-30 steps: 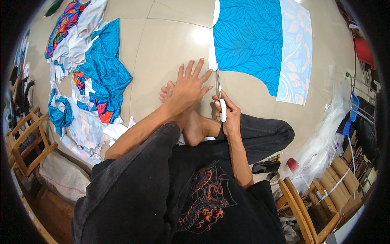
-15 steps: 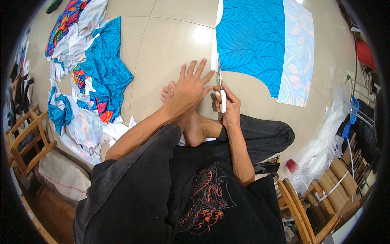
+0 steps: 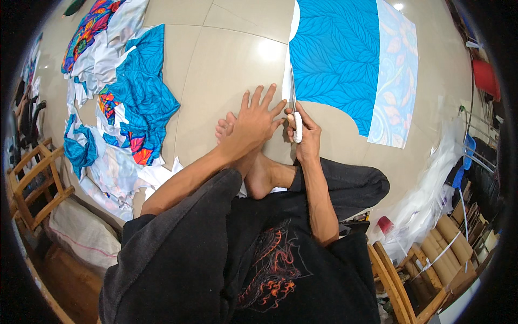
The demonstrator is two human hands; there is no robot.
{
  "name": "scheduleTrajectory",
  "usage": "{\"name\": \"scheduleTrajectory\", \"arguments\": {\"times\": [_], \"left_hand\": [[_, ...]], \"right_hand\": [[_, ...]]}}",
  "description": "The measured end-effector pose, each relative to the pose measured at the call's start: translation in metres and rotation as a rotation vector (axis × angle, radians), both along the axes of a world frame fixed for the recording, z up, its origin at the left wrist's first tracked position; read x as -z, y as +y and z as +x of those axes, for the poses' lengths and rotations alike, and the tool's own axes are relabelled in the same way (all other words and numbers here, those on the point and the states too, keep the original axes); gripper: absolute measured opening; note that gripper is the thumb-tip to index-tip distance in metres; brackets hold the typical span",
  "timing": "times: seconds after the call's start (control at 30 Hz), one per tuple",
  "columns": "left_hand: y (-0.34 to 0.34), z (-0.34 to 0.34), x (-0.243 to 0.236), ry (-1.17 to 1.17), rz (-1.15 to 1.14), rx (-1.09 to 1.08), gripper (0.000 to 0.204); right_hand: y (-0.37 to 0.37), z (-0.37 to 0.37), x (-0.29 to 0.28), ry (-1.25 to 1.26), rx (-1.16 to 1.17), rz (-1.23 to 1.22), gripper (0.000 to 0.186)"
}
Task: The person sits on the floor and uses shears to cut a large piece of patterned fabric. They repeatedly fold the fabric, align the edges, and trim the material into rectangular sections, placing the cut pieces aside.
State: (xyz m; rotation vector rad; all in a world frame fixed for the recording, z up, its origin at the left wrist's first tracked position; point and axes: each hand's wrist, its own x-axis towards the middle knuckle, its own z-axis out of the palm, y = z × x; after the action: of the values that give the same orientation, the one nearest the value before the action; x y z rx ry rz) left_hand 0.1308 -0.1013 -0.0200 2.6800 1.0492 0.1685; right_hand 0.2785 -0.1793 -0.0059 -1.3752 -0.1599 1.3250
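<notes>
Scissors at 1 o'clock from mid-view, white handle clamped in right hand, blades pointing to 12 along the white edge of the cloth; can't tell if blades are parted. Left hand at 12, apart from right, fingers spread, holding nothing, laid over the foot; index tip just beside the white edge, contact unclear. Cloth, blue leaf print, flat on floor at 1 o'clock, curved edge toward the person. Pale floral strip along its 3 o'clock side. Crumpled pile, blue, white and multicolour, at 10. Clear plastic at 3. Wooden frame at 4, brown rolls beside it. Wooden chair at 9.
</notes>
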Motion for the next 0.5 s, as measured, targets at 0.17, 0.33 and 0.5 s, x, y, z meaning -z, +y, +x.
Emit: {"name": "scheduleTrajectory", "arguments": {"times": [0.17, 0.33, 0.5], "left_hand": [[-0.001, -0.001, -0.001, 0.013, 0.000, -0.014, 0.056], [-0.001, 0.001, 0.002, -0.009, -0.002, -0.020, 0.056], [-0.001, 0.000, 0.002, -0.021, -0.022, -0.019, 0.058]], "right_hand": [[0.010, 0.001, -0.004, 0.035, 0.027, 0.016, 0.052], [0.027, 0.005, 0.001, -0.006, -0.010, 0.007, 0.058], [0.032, 0.005, 0.002, 0.018, 0.037, 0.014, 0.054]]}}
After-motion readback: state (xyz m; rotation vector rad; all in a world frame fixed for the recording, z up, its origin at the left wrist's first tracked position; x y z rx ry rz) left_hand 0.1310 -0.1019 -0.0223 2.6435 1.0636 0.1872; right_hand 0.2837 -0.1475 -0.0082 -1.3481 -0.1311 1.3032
